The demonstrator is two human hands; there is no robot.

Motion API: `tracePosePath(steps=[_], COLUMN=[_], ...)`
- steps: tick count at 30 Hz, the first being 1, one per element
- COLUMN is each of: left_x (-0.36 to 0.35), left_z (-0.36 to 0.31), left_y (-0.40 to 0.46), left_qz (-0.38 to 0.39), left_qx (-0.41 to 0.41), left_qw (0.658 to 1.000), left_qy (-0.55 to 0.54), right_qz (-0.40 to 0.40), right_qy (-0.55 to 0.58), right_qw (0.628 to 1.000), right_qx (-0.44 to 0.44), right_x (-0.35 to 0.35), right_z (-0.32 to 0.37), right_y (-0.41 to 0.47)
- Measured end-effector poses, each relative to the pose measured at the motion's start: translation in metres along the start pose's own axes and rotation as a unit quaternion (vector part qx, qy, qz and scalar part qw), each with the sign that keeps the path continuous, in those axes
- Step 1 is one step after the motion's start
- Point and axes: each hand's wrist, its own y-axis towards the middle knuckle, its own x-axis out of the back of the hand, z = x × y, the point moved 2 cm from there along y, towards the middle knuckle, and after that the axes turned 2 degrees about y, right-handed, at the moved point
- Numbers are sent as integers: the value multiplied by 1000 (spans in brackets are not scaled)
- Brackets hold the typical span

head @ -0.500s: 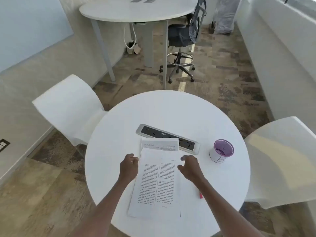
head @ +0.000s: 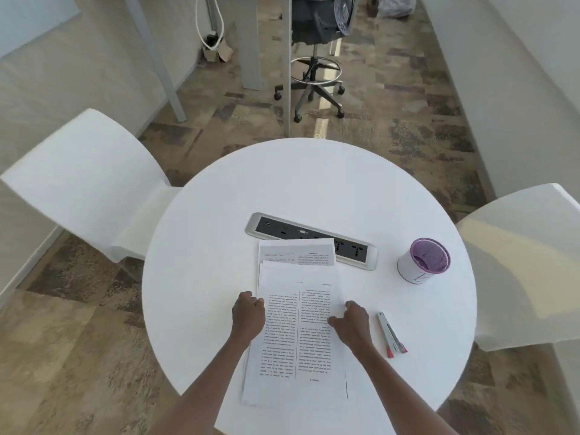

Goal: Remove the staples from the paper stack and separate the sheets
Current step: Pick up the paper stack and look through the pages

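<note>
Curling both grips, left hand (head: 248,315) and right hand (head: 353,321) press paper stack (head: 296,334) onto round white table (head: 314,183).

The top sheet (head: 298,334) carries two columns of printed text, upside down to the camera and too small to read. The sheets behind it (head: 296,254) and the white cup's (head: 420,268) label are equally illegible.
</note>
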Motion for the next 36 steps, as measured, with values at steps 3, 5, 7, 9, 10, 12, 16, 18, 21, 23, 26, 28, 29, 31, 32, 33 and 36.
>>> tracePosePath(steps=[3, 5, 7, 9, 10, 12, 16, 18, 21, 23, 26, 28, 29, 31, 32, 33, 36], left_x=[2, 5, 8, 10, 11, 14, 29, 38, 52, 59, 67, 71, 73, 76, 77, 79, 89], left_z=[1, 1, 2, 4, 4, -1, -25, -35, -55, -70, -87, -97, -102, -112, -118, -123, -141], left_y=[10, 14, 14, 15, 16, 13, -4, -11, -20, -24, -31, -35, -39, -46, -52, -59, -83], left_qz=[0, 4, 4, -1, 0, 11, 34, 50, 69, 57, 23, 10, 4, -9, -15, -20, -21], left_qx=[-3, -17, -25, -27, -29, -47, -97, -114, -134, -144, -147, -149, -149, -147, -147, -147, -162], left_qw=[1000, 1000, 999, 999, 998, 996, 982, 972, 953, 947, 941, 935, 933, 929, 927, 925, 919], left_qy=[5, 0, -19, -40, -53, -81, -157, -199, -263, -281, -305, -322, -328, -341, -346, -349, -358], right_qz=[-14, -23, -31, -37, -37, -34, 19, 67, 110, 110, 83, 68, 63, 59, 57, 53, 60], right_qy=[53, 85, 112, 151, 172, 206, 338, 434, 524, 535, 531, 532, 532, 535, 537, 538, 549], right_qw=[998, 995, 992, 986, 983, 977, 940, 896, 838, 830, 833, 833, 834, 832, 831, 830, 815], right_qx=[-28, -41, -50, -55, -55, -45, 30, 61, 100, 116, 130, 132, 133, 134, 135, 138, 177], right_x=[-8, -11, -11, -10, -10, -6, 18, 33, 54, 67, 82, 90, 95, 102, 106, 112, 136], right_z=[-1, 0, 1, 1, 2, 5, 15, 22, 40, 54, 70, 75, 77, 80, 81, 81, 85], right_y=[2, 5, 6, 6, 5, 3, -2, -6, -6, -6, -9, -10, -12, -16, -18, -22, -37])
